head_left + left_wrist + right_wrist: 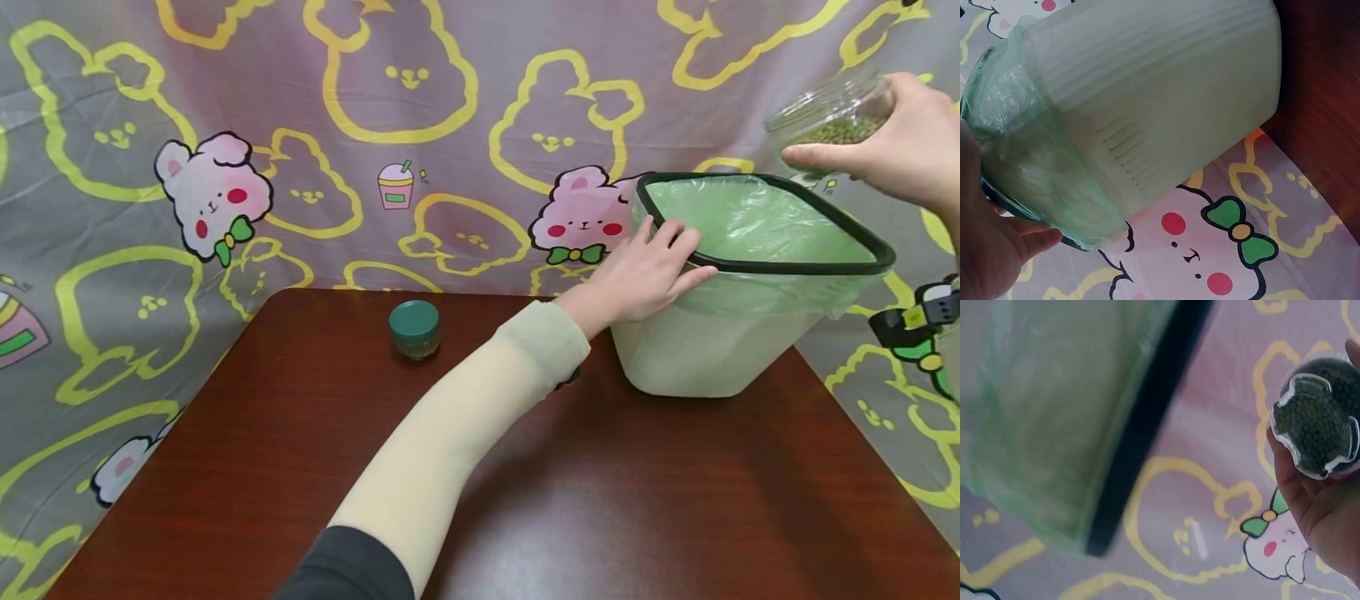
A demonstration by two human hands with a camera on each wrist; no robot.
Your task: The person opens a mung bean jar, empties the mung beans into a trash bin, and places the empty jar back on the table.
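My right hand (911,146) grips a clear glass jar (832,117) partly filled with small green beans. It holds the jar tilted above the far right rim of a trash bin (697,350), mouth towards the left. In the right wrist view the jar's moulded base (1316,428) faces the camera, with the beans showing through. The cream bin is lined with a thin green bag (772,221), under a black rim ring (795,268). My left hand (645,271) holds the bin's near left rim, fingers over the ring; the left wrist view shows fingers (1038,237) beside the bag's edge.
A small glass jar with a dark green lid (415,329) stands on the dark brown table (300,417), left of the bin. Behind and beside the table hangs a cloth (450,83) printed with cartoon rabbits. My left forearm (457,425) crosses above the table.
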